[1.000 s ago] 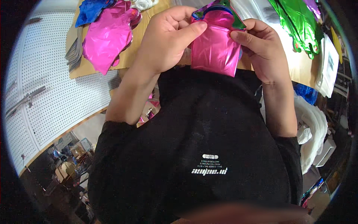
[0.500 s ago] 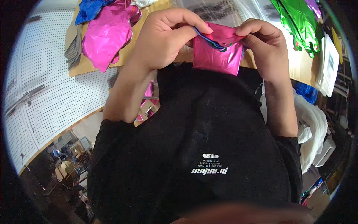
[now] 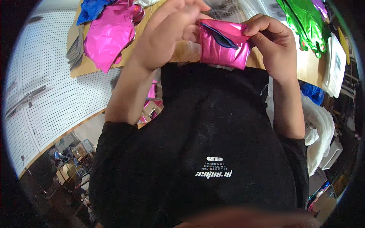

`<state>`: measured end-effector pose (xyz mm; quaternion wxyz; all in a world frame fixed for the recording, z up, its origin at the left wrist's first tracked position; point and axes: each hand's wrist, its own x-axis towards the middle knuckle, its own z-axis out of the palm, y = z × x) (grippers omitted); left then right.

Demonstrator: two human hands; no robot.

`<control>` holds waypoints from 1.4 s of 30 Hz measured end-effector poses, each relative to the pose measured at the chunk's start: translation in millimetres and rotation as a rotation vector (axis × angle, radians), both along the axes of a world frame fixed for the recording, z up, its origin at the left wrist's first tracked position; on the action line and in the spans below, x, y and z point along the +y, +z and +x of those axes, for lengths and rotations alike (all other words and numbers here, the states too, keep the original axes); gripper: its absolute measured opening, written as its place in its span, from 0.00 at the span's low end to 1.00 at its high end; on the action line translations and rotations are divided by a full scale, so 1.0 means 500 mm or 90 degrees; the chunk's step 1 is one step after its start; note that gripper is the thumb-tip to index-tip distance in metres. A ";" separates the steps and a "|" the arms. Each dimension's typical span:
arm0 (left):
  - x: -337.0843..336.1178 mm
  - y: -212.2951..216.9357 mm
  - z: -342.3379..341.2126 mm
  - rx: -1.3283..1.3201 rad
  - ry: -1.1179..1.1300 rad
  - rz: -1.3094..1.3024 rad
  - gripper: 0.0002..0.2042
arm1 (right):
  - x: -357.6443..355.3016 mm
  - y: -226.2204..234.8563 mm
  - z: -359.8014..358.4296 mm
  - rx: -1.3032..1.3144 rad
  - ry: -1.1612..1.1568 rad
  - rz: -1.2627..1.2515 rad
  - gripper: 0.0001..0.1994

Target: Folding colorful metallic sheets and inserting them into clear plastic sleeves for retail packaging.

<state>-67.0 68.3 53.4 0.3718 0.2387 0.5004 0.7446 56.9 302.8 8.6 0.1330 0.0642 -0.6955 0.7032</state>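
A folded pink foil packet (image 3: 224,57) hangs above the table's near edge. Across its upper part a slit gapes, showing dark blue and green layers inside. My right hand (image 3: 273,45) pinches the packet's upper right corner between thumb and fingers. To the packet's left is my left hand (image 3: 163,38), its fingers apart and slightly blurred, with no foil visibly gripped. Its lower fingers lie close against the packet's left edge; I cannot tell whether they touch.
Flat pink foil pieces (image 3: 108,38) and blue foil (image 3: 91,11) lie on cardboard (image 3: 87,70) at the left. Green foil (image 3: 306,26) lies at the right, near clear plastic sleeves (image 3: 260,9). White plastic (image 3: 321,133) hangs below right, and a white perforated board (image 3: 57,87) stands left.
My left hand has let go of the packet's upper left edge and moved up and left. The blue-green layers have tucked into the slit, and the packet is slightly higher. My right hand keeps its pinch.
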 end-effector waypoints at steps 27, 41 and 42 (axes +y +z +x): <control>0.024 -0.006 0.058 0.246 0.083 -0.284 0.12 | 0.014 0.041 -0.038 -0.153 0.047 0.061 0.04; 0.027 -0.041 0.037 0.208 0.079 -0.223 0.10 | 0.005 0.034 -0.031 -0.196 0.021 -0.032 0.10; 0.028 -0.041 0.038 0.208 0.084 -0.218 0.10 | 0.004 0.034 -0.031 -0.196 0.018 -0.031 0.10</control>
